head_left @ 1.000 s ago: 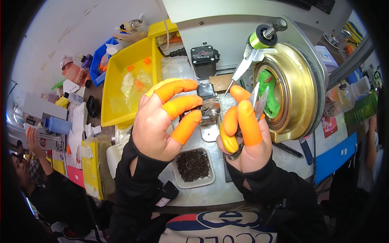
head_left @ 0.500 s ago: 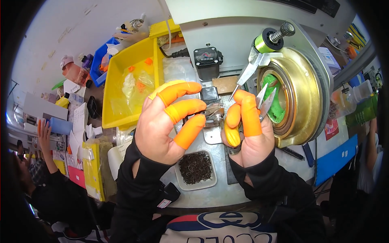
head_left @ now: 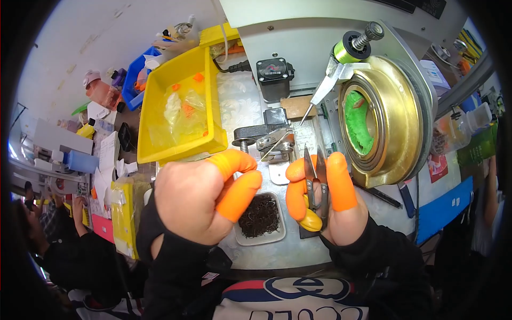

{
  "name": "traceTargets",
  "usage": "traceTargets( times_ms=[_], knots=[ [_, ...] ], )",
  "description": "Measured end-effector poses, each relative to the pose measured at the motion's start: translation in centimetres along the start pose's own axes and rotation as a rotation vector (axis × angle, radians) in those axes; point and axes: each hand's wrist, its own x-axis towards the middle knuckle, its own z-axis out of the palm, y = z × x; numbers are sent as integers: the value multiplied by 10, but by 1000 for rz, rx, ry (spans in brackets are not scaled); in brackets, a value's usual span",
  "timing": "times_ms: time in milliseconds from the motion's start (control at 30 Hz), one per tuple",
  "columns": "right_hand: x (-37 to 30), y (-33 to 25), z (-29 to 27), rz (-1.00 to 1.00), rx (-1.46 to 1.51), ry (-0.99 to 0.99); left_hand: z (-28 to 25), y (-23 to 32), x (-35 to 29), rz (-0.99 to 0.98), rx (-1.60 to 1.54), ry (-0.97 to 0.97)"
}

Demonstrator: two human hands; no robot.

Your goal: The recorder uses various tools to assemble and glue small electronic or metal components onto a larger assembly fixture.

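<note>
My left hand [head_left: 205, 197], with orange finger cots, hangs beside and partly over a white dish [head_left: 261, 240] of small dark curved wire-like pieces [head_left: 260, 216]. Its thumb and index finger are bent toward each other; anything between them is too small to make out. In my right hand [head_left: 333, 200], also in orange and yellow cots, lies a pair of small scissors [head_left: 316, 184], blades pointing away from me. Between and beyond the hands stands a small metal clamp [head_left: 277, 141], a thin rod slanting across it. A pointed thread guide [head_left: 320, 93] comes down close to the clamp's right side.
A brass-coloured ring wheel [head_left: 392, 122] with green lining [head_left: 357, 122] stands at the right, below a spool of yellow-green thread [head_left: 346, 49]. A yellow bin [head_left: 218, 141] stands at the left, a black motor box [head_left: 273, 77] at the back. A person [head_left: 64, 250] sits far left.
My left hand has drawn back from the clamp toward me, its fingers curling in. The right hand has come nearer me, turning the scissors upright. The thin rod in the clamp now shows.
</note>
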Motion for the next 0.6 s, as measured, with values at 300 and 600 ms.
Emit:
traceTargets(
  times_ms=[300,600],
  knots=[
    [12,-5,-1,152,122,17,9,-15,31,136,-1057,75],
    [15,3,-8,184,268,-70,23,-22,43,246,-1357,10]
  ],
)
